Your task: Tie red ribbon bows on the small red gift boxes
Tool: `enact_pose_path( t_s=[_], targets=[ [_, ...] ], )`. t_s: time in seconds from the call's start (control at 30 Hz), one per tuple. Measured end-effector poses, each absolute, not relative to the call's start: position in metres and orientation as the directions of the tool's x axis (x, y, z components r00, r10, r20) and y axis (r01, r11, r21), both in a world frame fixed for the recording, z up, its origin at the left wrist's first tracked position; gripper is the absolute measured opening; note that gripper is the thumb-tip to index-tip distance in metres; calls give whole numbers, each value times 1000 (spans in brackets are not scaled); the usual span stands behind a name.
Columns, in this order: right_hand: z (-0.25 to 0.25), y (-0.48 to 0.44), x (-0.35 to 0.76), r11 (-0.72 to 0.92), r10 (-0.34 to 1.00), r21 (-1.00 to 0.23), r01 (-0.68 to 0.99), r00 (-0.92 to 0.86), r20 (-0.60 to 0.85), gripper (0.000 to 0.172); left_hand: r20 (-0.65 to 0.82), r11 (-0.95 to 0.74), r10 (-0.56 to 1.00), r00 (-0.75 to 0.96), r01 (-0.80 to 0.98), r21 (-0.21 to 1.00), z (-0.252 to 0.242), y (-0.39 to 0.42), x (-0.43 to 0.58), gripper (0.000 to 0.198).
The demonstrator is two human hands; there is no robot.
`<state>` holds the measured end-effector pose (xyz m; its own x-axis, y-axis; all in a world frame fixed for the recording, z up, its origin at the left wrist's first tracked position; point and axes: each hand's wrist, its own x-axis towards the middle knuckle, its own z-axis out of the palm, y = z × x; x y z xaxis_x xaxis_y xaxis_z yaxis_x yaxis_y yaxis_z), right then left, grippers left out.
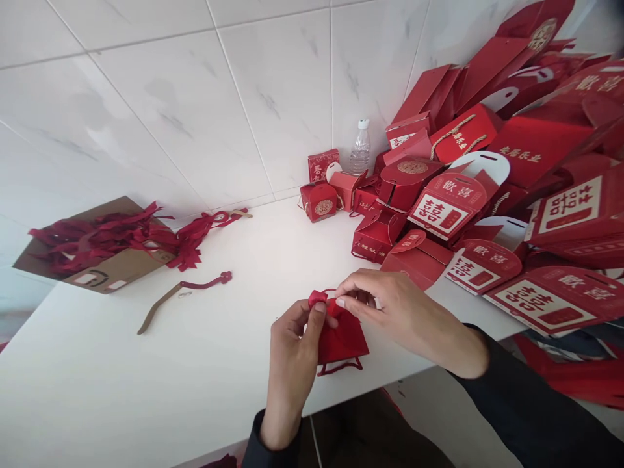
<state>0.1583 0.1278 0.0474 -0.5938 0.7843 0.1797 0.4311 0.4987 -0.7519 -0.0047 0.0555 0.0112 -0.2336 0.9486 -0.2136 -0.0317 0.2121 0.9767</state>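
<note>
Near the front edge of the white table, my left hand (297, 341) pinches a red ribbon bow (318, 298) between thumb and fingers. Just under it lies a small red gift box (342, 338), with a dark red cord handle (340, 369) showing at its near edge. From the right, my right hand (390, 302) comes in over the box with thumb and forefinger pinched. A thin red cord (331, 290) loops from the bow toward these fingertips. My fingers hide part of the box top and of the cord.
Many red gift boxes (441, 208) are piled at the right, some overhanging the table's edge. A clear bottle (361, 148) stands by the tiled wall. At the left, a cardboard box (117, 268) overflows with red ribbons (97, 237); a loose ribbon strip (181, 286) lies before it.
</note>
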Motion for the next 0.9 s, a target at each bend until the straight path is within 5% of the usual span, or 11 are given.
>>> enact_pose_path(
  t_s=[0.1, 0.37, 0.7, 0.9],
  targets=[
    [54, 128, 158, 518, 732, -760, 393, -663, 156, 12, -232, 233, 945, -231, -25, 972, 13, 57, -4, 37],
    [56, 128, 145, 444, 734, -824, 352, -671, 109, 8, -79, 92, 995, -52, 351, 932, 24, 53, -3, 23],
    [48, 134, 156, 441, 765, -786, 434, -639, 76, 10, -176, 188, 981, -75, 203, 961, 19, 59, -9, 48],
    [49, 123, 162, 317, 836, -851, 419, -547, 42, 12, -167, 173, 984, -65, 104, 979, 20, 62, -14, 36]
  ],
)
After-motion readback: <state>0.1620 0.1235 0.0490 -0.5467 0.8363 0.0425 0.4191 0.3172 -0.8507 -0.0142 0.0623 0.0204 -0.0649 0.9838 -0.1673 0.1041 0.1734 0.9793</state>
